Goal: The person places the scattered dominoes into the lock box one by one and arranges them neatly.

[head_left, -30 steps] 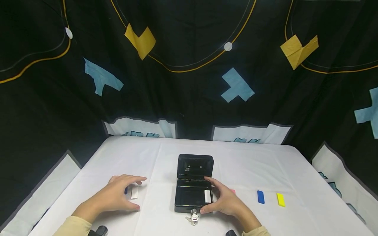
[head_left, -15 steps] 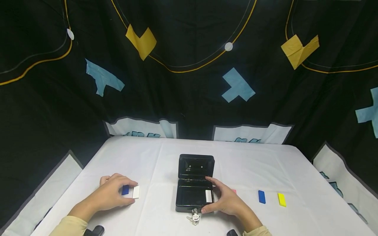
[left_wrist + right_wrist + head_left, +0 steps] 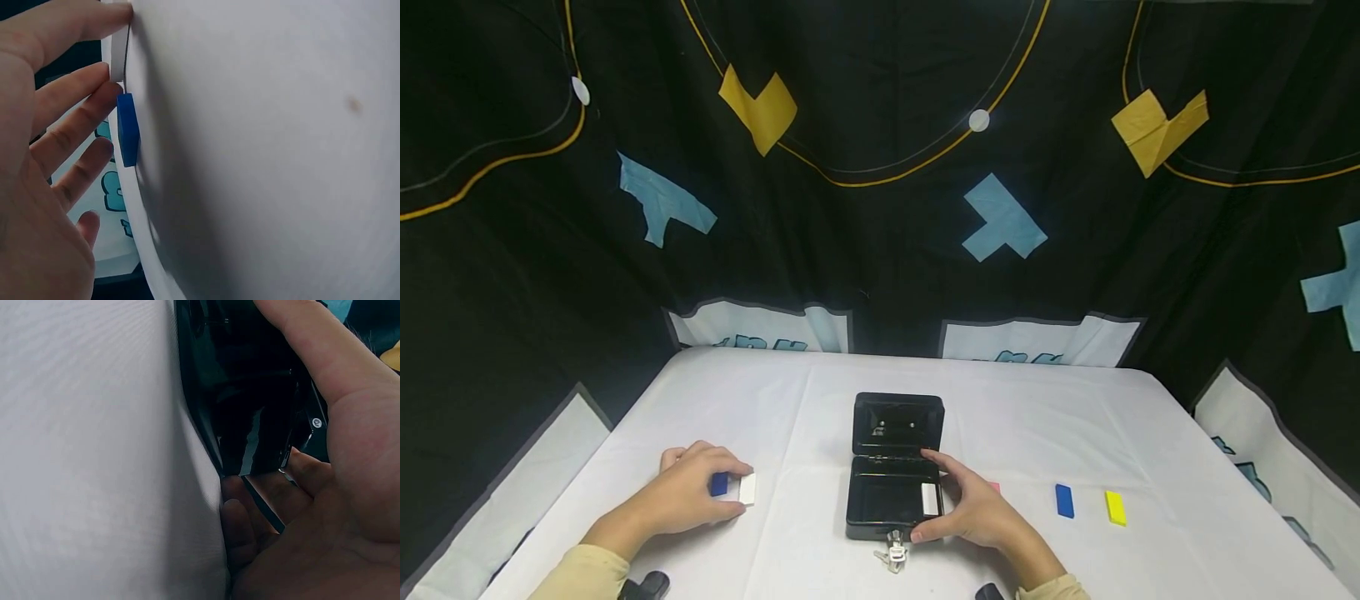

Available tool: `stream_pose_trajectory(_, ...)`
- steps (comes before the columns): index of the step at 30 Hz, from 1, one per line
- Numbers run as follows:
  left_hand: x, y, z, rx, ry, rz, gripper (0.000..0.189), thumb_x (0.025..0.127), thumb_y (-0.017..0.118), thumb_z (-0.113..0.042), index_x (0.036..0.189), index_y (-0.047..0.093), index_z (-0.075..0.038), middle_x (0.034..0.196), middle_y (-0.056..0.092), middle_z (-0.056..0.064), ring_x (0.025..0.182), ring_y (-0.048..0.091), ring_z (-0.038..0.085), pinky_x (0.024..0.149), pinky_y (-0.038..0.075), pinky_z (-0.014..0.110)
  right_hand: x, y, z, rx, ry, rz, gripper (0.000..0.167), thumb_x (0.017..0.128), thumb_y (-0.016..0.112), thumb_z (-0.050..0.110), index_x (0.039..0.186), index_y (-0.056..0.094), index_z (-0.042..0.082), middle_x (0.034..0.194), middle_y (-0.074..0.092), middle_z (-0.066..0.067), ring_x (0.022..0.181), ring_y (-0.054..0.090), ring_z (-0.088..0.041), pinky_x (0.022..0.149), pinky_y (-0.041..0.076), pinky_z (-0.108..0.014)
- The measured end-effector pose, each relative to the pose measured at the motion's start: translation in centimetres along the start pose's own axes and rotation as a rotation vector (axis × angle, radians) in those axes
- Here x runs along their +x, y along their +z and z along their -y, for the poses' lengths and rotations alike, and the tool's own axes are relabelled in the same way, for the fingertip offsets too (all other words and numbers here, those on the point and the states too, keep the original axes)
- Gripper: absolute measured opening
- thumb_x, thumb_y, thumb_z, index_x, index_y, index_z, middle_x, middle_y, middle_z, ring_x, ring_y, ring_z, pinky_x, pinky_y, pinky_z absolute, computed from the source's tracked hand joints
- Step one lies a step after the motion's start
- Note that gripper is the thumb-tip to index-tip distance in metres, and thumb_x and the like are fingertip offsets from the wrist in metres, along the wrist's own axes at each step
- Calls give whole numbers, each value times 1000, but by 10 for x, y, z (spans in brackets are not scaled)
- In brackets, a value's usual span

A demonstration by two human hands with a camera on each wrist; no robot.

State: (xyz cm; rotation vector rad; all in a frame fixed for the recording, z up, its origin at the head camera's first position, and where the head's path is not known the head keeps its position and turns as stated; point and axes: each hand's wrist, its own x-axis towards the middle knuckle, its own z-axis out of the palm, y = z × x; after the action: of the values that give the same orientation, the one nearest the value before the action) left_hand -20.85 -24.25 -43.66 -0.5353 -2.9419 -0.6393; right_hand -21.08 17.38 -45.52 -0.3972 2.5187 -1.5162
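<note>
At the left of the head view my left hand [image 3: 688, 496] pinches a white block [image 3: 747, 490] by its two ends, thumb near and index finger far. A dark blue block [image 3: 720, 483] lies beside it under the palm, and in the left wrist view this blue block [image 3: 127, 130] is near the other, loose fingers. My right hand [image 3: 973, 508] grips the right side of a black metal cash box [image 3: 872, 500], thumb on the front and fingers toward the hinge. The box's lid [image 3: 897, 423] stands raised. Inside, at the right, sits another white block [image 3: 930, 499].
Keys [image 3: 892, 557] hang at the lock on the box's front. Right of the box lie a blue block [image 3: 1064, 501] and a yellow block [image 3: 1116, 507]. A pink piece [image 3: 995, 486] is mostly hidden behind my right hand. A white cloth covers the table [image 3: 805, 433].
My left hand has lowered onto the white block, and its thumb and index finger have closed on the ends. The right hand has stayed on the box.
</note>
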Motion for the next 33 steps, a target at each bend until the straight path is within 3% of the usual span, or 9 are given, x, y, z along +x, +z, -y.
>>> stream_pose_trajectory(8, 7, 1, -8, -11, 57, -45, 44, 72, 87, -45, 109, 74, -24, 109, 65, -12, 113, 55, 23, 89, 28, 49, -1, 0, 0, -3, 4, -5, 112, 53, 101, 24, 151, 47, 21, 147, 47, -22, 139, 38, -43, 110, 25, -66)
stream_pose_trajectory(13, 14, 2, -22, -35, 105, -74, 41, 75, 86, -37, 111, 74, -22, 109, 66, -12, 111, 54, 19, 89, 30, 47, -1, 0, -1, -12, 9, -9, 112, 53, 101, 24, 151, 47, 23, 145, 51, -19, 136, 41, -41, 110, 25, -67)
stream_pose_trajectory(19, 26, 9, -42, -46, 160, -121, 39, 75, 86, -28, 111, 74, -21, 111, 67, -10, 111, 55, 19, 92, 33, 46, -1, -1, -1, -12, 10, -10, 112, 53, 101, 23, 151, 47, 22, 146, 50, -19, 138, 39, -42, 109, 25, -68)
stream_pose_trajectory(28, 42, 25, -82, -102, 246, -117, 42, 80, 82, -33, 118, 73, -17, 115, 67, -8, 114, 58, 21, 103, 39, 54, -1, -1, 1, -18, 17, -11, 112, 52, 101, 23, 151, 47, 22, 147, 49, -21, 138, 38, -44, 109, 25, -69)
stream_pose_trajectory(33, 51, 34, -103, -134, 266, -104, 45, 82, 82, -32, 121, 72, -14, 116, 67, -7, 112, 61, 20, 99, 47, 48, -1, -1, 3, -27, 19, -5, 113, 53, 101, 24, 151, 46, 22, 142, 54, -20, 133, 45, -42, 108, 27, -69)
